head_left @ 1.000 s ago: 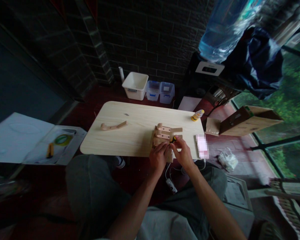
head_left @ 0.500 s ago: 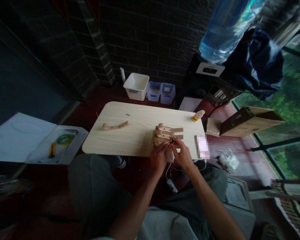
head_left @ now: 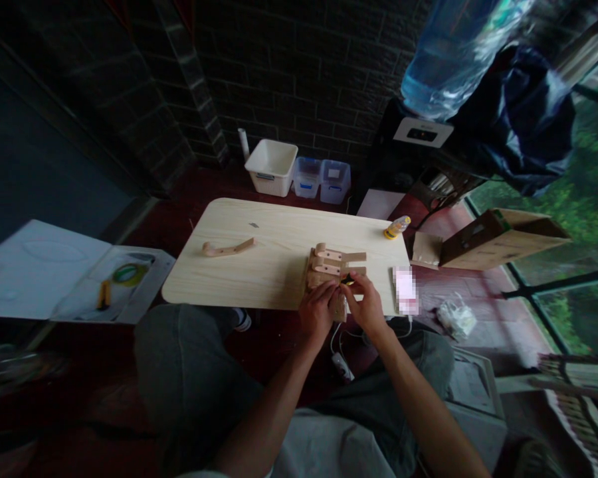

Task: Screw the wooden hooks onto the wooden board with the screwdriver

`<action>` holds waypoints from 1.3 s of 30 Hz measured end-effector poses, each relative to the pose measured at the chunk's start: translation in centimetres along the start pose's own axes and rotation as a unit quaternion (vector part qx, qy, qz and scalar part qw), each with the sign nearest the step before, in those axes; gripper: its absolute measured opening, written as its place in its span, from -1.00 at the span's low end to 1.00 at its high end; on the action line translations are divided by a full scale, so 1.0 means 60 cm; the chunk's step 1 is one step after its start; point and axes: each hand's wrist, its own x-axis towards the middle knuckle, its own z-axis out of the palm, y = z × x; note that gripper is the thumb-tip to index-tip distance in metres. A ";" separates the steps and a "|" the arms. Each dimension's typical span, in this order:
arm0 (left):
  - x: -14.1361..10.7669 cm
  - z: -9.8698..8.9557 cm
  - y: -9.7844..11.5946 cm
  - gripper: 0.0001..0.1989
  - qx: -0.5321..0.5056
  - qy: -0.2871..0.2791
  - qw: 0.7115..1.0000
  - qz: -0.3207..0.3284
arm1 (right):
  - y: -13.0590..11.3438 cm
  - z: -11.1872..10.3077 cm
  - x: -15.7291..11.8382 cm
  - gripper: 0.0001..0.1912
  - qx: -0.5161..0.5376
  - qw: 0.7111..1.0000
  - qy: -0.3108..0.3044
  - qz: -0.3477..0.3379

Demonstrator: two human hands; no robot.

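Note:
My left hand (head_left: 317,312) is closed at the near end of a wooden assembly, its fingers pressed on a wooden piece (head_left: 321,280). Between the fingertips of my right hand (head_left: 367,307) is a small black-and-yellow tool (head_left: 347,279), perhaps a short screwdriver; its tip is hidden. Two curved wooden hooks (head_left: 329,255) with dark screw holes lie side by side just beyond my hands, over flat wooden strips (head_left: 356,257). Another wooden piece (head_left: 337,309) juts past the table's near edge between my hands. A loose wooden hook (head_left: 229,249) rests further left.
The pale table (head_left: 274,232) also bears a yellow-capped bottle (head_left: 397,228) and a blurred pink-white thing (head_left: 405,291). On the left, an open white case (head_left: 144,299) holds yellow-handled pliers (head_left: 103,295). Bins (head_left: 272,169) stand behind, a cardboard box (head_left: 498,242) to the right.
My right hand has turned slightly around the small black-and-yellow tool, which now points more sideways. My left hand stays in place. The whole view has shifted a little.

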 end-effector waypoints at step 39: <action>-0.009 -0.019 -0.006 -0.97 -0.028 0.002 0.999 0.030 | 0.005 0.005 -0.009 -0.54 0.015 1.000 0.000 0.021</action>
